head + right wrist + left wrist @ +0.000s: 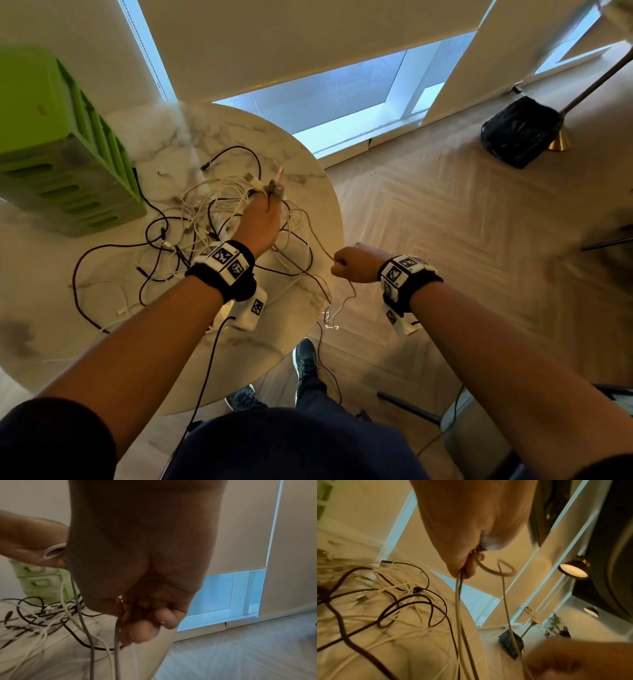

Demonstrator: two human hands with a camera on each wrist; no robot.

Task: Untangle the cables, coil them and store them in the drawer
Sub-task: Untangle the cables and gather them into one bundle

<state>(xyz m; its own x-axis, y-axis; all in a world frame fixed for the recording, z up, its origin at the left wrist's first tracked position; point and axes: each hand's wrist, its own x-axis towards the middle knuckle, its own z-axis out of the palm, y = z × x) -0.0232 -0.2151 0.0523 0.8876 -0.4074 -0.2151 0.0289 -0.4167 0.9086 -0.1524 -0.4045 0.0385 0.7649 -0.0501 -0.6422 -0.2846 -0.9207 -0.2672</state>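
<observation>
A tangle of white and black cables [191, 233] lies spread over the round marble table [51, 329]. My left hand [262, 219] is raised above the pile and pinches a small loop of pale grey cable [496, 570], whose strands hang down from its fingers [467, 566]. My right hand [352, 262] is a fist beyond the table's right edge, gripping the same pale cable [117, 649], which runs taut back toward the pile. Loose white ends [330, 318] dangle below it. The green drawer unit [58, 154] stands at the table's back left, its drawers closed.
A black bag [520, 132] and a lamp stand with a brass base [560, 140] sit on the wooden floor at the far right. A window and blinds run behind the table. My feet [305, 359] stand by the table's near edge; a chair [479, 431] is at my right.
</observation>
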